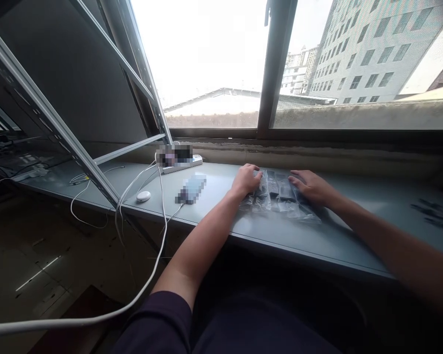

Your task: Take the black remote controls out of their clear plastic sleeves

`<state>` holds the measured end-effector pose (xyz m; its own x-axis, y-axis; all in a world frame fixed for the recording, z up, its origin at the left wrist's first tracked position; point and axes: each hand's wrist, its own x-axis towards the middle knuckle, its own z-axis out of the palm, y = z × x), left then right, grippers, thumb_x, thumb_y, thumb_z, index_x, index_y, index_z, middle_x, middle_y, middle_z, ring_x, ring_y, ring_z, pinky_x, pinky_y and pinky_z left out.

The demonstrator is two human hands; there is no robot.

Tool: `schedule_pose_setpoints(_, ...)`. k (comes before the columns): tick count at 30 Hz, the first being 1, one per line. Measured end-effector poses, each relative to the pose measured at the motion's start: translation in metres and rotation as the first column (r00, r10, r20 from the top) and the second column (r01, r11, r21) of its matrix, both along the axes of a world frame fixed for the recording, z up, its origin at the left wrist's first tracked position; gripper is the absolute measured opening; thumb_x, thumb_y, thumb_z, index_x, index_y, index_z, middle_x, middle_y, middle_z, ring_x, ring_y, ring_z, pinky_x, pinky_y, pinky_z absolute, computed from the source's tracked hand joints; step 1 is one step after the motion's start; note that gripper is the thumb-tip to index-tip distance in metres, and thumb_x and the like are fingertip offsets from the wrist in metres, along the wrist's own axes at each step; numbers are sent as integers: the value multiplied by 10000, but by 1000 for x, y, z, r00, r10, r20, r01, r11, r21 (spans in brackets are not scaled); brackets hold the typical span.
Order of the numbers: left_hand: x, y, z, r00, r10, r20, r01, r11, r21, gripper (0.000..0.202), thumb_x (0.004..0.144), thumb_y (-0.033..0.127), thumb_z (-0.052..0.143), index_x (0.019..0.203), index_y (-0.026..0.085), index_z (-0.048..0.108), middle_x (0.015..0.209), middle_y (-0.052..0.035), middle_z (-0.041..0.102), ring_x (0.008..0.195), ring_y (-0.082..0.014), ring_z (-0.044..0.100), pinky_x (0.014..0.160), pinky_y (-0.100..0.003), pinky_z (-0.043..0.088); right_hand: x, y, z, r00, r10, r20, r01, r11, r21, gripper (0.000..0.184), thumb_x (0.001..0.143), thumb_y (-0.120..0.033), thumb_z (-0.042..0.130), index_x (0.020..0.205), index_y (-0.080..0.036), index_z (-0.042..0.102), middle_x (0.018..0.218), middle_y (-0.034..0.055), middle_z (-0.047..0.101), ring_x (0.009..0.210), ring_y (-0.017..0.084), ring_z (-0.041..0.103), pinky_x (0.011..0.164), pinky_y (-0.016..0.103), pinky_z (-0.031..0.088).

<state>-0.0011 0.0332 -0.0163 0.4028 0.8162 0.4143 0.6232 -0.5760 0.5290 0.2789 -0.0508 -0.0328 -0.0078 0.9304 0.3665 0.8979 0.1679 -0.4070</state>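
Several clear plastic bags (263,195) lie side by side on the grey table, with dark flat pieces (286,189) inside them. My left hand (246,180) rests at the left end of this row, its fingers loosely bent and touching the plastic. At the other end is my right hand (312,188), fingers stretched out and thumb apart, along the rightmost bag. Both palms face inward, and neither hand lifts anything. Glare and creases in the plastic hide what the dark pieces are.
A blurred-out phone-like thing (192,189) with a cable and a round white case (143,196) lie left. A power strip (182,164) stands behind. A white cable (162,216) hangs across the table's front edge. Dark pieces (435,212) lie far right; a metal frame (55,113) rises left.
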Motion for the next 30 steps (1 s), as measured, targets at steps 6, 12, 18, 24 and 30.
schedule_pose_setpoints(6,0,-1,0,1000,-1,-13,1,1000,-9,316,1144,333,647,1338,162,829,1494,-150,784,1441,-282,707,1285,-353,513,1,6,-11,1000,7,25,-6,1000,-29,665,1105,-654,502,1512,-209,781,1593,213,758,1554,461,657,1359,611,473)
schedule_pose_setpoints(12,0,0,0,1000,4,-31,-5,1000,-12,325,1141,350,640,1341,184,836,1499,-145,782,1457,-284,698,1298,-362,509,10,14,-22,1000,5,-2,-5,999,48,610,1122,-605,443,1446,-241,810,1514,198,800,1514,458,684,1329,682,503)
schedule_pose_setpoints(18,0,-1,1,999,3,-45,-3,1000,-15,335,1144,357,627,1352,204,842,1499,-139,778,1457,-282,695,1295,-361,513,8,9,-16,999,22,-39,-17,991,132,547,1112,-632,509,1399,-309,845,1408,156,841,1471,453,711,1311,682,536)
schedule_pose_setpoints(24,-1,1,0,998,9,-57,-9,1000,-9,348,1150,378,623,1356,203,843,1484,-135,782,1453,-284,691,1282,-360,520,-6,-3,-1,996,67,-53,-61,992,115,575,1117,-683,507,1389,-322,862,1428,151,834,1405,484,740,1261,698,565)
schedule_pose_setpoints(30,0,-6,3,992,-70,-100,76,995,59,479,1217,453,476,1335,188,859,1488,-143,785,1429,-275,699,1290,-365,507,-14,-9,6,993,114,-38,-109,989,102,542,1109,-676,554,1339,-305,875,1435,143,841,1383,464,759,1249,679,571)
